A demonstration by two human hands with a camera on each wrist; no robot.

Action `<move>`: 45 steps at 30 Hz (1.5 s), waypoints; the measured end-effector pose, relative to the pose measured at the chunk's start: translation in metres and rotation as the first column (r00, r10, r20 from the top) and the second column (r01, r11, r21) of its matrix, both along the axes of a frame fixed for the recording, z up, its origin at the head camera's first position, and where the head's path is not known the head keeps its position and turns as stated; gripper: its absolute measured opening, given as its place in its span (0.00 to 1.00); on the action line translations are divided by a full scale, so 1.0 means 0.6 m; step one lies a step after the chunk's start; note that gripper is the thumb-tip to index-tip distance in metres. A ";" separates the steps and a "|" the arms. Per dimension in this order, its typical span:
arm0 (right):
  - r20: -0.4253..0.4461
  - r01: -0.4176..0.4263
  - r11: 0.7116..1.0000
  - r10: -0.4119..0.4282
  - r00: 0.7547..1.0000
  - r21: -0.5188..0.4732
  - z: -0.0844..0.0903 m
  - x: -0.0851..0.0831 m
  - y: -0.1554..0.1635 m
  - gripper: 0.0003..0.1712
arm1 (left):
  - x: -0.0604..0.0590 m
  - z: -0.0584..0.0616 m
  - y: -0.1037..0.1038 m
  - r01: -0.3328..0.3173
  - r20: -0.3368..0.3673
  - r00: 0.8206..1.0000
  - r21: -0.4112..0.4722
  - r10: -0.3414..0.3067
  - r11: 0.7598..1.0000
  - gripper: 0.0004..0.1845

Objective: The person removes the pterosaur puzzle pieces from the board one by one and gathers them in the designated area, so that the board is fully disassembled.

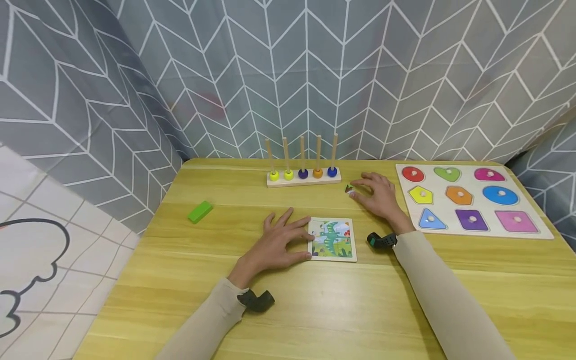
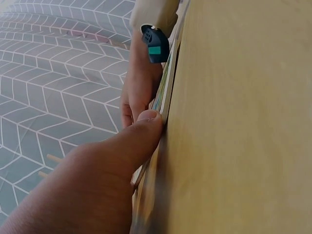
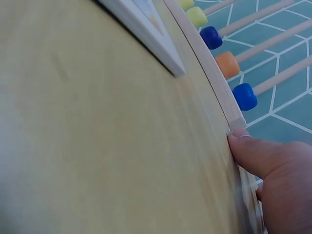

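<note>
Wooden jigsaw piece (image 1: 349, 189) lies under the right hand's (image 1: 380, 197) curled fingertips by the peg rack (image 1: 303, 176); the left hand (image 1: 279, 245), fingers spread flat, steadies the puzzle tray (image 1: 333, 240). A loose pinch could send the piece skidding away.

Head overhead; wrists grazing table (image 1: 180, 280)
</note>
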State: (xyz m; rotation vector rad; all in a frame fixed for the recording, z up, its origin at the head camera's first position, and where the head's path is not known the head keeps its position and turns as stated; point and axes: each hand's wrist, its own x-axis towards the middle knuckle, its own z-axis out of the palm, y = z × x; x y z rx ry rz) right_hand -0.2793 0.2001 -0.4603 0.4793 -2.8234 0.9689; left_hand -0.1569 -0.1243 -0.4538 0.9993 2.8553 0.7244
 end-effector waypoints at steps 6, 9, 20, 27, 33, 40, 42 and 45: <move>0.003 0.022 1.000 -0.022 1.000 0.001 0.002 -0.007 -0.004 0.22 | 0.001 0.000 0.001 0.009 -0.003 1.000 0.007 -0.009 1.000 0.22; 0.002 0.032 0.999 -0.032 0.999 -0.002 0.005 -0.011 -0.005 0.23 | 0.000 0.000 0.001 0.004 -0.008 1.000 -0.001 -0.004 1.000 0.22; 0.002 0.051 0.999 -0.051 0.999 0.012 0.004 -0.024 -0.005 0.23 | -0.002 0.000 0.002 0.003 -0.018 1.000 0.003 -0.003 1.000 0.21; 0.010 0.063 0.998 -0.064 0.998 0.016 0.007 -0.024 -0.005 0.24 | -0.001 0.000 0.003 0.004 -0.011 1.000 0.007 -0.004 1.000 0.21; 0.014 0.065 0.998 -0.065 0.998 0.001 0.007 -0.024 -0.006 0.24 | -0.001 0.001 0.001 0.003 -0.004 1.000 0.003 -0.003 1.000 0.21; 0.025 0.064 0.998 -0.064 0.998 -0.016 0.006 -0.024 -0.007 0.25 | -0.001 0.000 0.000 0.000 -0.012 1.000 0.003 0.000 1.000 0.21; 0.030 0.061 0.998 -0.060 0.998 -0.027 0.007 -0.023 -0.007 0.26 | -0.001 0.000 0.000 0.002 -0.013 1.000 0.007 -0.002 1.000 0.21; 0.035 0.052 0.997 -0.051 0.998 -0.049 0.007 -0.022 -0.006 0.25 | -0.001 -0.001 0.000 0.005 -0.012 1.000 0.007 -0.005 1.000 0.21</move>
